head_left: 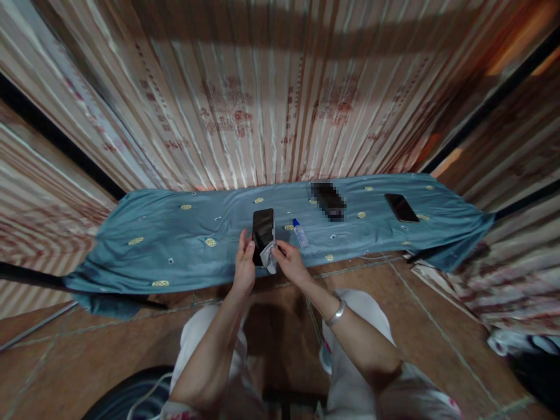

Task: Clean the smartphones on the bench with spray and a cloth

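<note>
My left hand (245, 262) grips the left edge of a dark-screened smartphone (263, 224), which is held up near the table's front edge. In my right hand (289, 259) is a light grey cloth (268, 256), pinched between the fingers and lying against the lower right part of the phone. Just right of the phone, a small clear bottle with a blue cap (301, 233) lies on the blue tablecloth (231, 233).
A second dark phone (401, 208) lies at the table's right. Between it and the bottle is a pixelated dark object (329, 201). A striped curtain (262, 105) hangs behind the table, with dark poles (490, 105) at the sides. My knees are below the front edge.
</note>
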{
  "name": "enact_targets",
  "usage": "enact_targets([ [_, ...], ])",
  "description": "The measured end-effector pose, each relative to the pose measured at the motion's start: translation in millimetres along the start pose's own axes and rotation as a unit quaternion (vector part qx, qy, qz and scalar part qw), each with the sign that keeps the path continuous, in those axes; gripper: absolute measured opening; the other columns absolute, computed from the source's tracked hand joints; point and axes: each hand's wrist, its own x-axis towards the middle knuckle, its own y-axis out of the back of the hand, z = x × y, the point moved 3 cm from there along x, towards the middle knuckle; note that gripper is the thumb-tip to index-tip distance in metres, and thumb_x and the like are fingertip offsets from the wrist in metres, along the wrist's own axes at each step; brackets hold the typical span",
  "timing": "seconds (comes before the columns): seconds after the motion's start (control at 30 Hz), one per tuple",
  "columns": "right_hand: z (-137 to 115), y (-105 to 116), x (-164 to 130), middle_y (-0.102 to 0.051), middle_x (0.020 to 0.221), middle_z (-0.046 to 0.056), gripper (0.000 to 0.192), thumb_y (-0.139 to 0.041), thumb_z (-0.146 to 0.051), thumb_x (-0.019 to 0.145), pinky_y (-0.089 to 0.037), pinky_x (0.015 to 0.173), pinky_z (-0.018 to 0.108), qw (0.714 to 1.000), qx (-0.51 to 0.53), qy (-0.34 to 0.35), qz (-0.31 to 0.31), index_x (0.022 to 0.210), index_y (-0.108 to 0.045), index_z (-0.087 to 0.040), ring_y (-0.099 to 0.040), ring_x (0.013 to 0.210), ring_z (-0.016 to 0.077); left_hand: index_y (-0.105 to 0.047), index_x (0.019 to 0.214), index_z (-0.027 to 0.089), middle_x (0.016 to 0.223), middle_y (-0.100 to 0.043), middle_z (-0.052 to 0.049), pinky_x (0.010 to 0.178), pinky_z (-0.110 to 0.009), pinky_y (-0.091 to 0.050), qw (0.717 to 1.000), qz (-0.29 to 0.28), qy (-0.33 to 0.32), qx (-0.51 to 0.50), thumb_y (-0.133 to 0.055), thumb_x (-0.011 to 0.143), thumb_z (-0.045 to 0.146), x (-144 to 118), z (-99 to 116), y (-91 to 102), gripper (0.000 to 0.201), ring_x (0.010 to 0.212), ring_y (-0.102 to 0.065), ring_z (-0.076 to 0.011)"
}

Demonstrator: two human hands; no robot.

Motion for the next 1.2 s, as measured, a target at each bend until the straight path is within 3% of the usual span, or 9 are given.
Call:
enact_targets([
  [0.1,1.3,4.8,2.1,-0.065,0.070,0.000,0.017,-0.057,-0.032,0.076,-0.046,0.064,0.025,0.996,0.070,-0.052,0.000,0.080,-0.065,-0.017,-0.058,0.065,0.0143,-0.057,0.119,0.021,0.102,-0.070,-0.004,0.092,-0.027,-0.042,0.999,0.036,-0.036,-0.016,-0.066,0.074,0.019,0.2,12.2,5.1,0.045,0.095,-0.064,-0.0135],
  [0.23,-9.2,5.5,-3.5,-0.065,0.070,0.000,0.018,-0.063,-0.034,0.072,-0.044,0.062,0.024,0.967,0.214,-0.112,-0.077,0.077,-0.065,-0.017,-0.057,0.062,0.0131,-0.066,0.099,0.016,0.079,-0.072,-0.003,0.082,-0.027,-0.048,0.999,0.004,0.029,-0.043,-0.059,0.081,0.028,-4.2,23.2,1.9,0.023,0.077,-0.066,-0.0143],
  [0.33,-16.8,3.6,-9.7,-0.064,0.068,0.000,0.019,-0.067,-0.035,0.071,-0.043,0.060,0.024,0.950,0.258,-0.128,-0.120,0.076,-0.066,-0.016,-0.055,0.060,0.0120,-0.068,0.091,0.012,0.078,-0.072,-0.006,0.083,-0.031,-0.049,0.993,-0.024,0.093,-0.064,-0.044,0.089,0.041,-10.6,23.2,-5.2,0.038,0.079,-0.067,-0.0188],
  [0.43,-19.2,3.0,-12.0,-0.063,0.066,-0.001,0.022,-0.069,-0.037,0.069,-0.041,0.059,0.023,0.955,0.244,-0.116,-0.123,0.074,-0.066,-0.016,-0.053,0.057,0.0107,-0.069,0.093,0.011,0.081,-0.073,-0.007,0.087,-0.032,-0.048,0.988,-0.024,0.119,-0.094,-0.038,0.092,0.040,-16.2,20.2,-10.9,0.042,0.080,-0.068,-0.0189],
  [0.7,-11.7,9.1,-5.2,-0.064,0.066,0.000,0.033,-0.071,-0.049,0.067,-0.040,0.057,0.024,0.967,0.221,-0.103,-0.078,0.075,-0.068,-0.016,-0.053,0.058,0.0121,-0.065,0.107,0.004,0.092,-0.073,-0.013,0.098,-0.037,-0.043,0.980,-0.062,0.157,-0.104,-0.032,0.095,0.036,-21.5,12.5,-19.0,0.048,0.097,-0.066,-0.0231],
  [0.87,-11.1,23.0,6.5,-0.063,0.065,-0.001,0.028,-0.069,-0.046,0.069,-0.041,0.058,0.025,0.981,0.183,-0.064,-0.004,0.071,-0.068,-0.018,-0.053,0.060,0.0125,-0.059,0.118,0.004,0.103,-0.071,-0.014,0.102,-0.038,-0.040,0.978,-0.080,0.171,-0.093,-0.037,0.094,0.036,-25.5,7.1,-20.7,0.046,0.107,-0.062,-0.0244],
  [1.2,-1.7,52.8,38.8,-0.069,0.085,0.005,0.041,-0.075,-0.044,0.058,-0.051,0.079,0.035,0.980,0.148,-0.017,0.129,0.089,-0.064,-0.019,-0.064,0.079,0.0187,-0.050,0.129,0.008,0.103,-0.070,-0.016,0.086,-0.045,-0.051,0.954,-0.114,0.263,-0.089,-0.033,0.093,0.045,-49.0,-1.3,-31.2,0.054,0.100,-0.065,-0.0276],
])
